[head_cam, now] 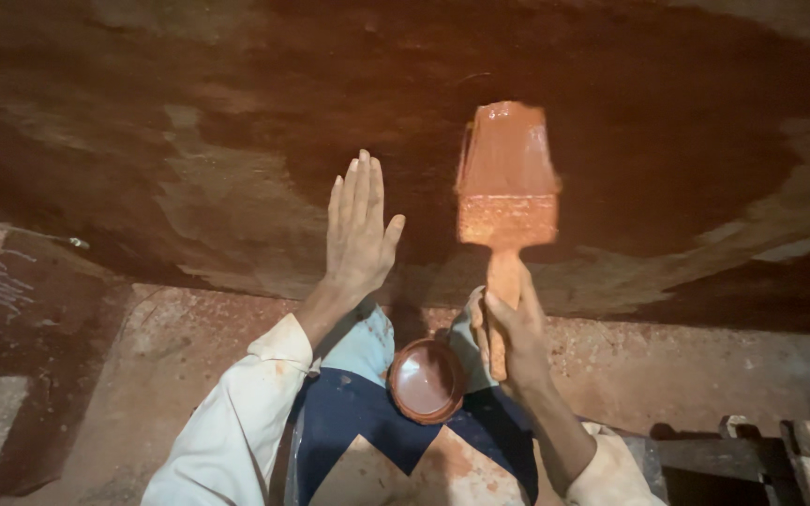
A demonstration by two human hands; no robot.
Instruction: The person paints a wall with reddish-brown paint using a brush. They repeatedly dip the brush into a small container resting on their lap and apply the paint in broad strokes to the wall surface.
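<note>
A broad curved surface (pixel 236 141) fills the upper part of the head view, dark and wet-looking with red-brown paint across its middle and right, paler and patchy toward its left and along its lower edge. That lower edge runs from the left side down toward the right, and below it a dusty reddish floor (pixel 171 356) lies open on both sides of the person's lap. A dark metal piece and wooden block (pixel 752 459) sit at the lower right, well apart from the curved surface. Below the surface, between the two forearms, a small round bowl (pixel 427 379) rests on the person's blue and pale clothing; it holds a shallow pool of red-brown paint with a glossy sheen. The left hand (pixel 356 230) is raised with its fingers straight and together and the thumb spread, the palm turned toward the curved surface and empty; whether it actually touches the surface cannot be told. Its white, paint-flecked sleeve (pixel 236 412) slants up from the lower left. The right hand (pixel 510 328) is wrapped in a fist around the wooden handle of a wide paintbrush (pixel 506 178), held upright, its paint-soaked bristles pointing up against the dark wet patch of the surface, just right of the left hand and directly above the bowl.
</note>
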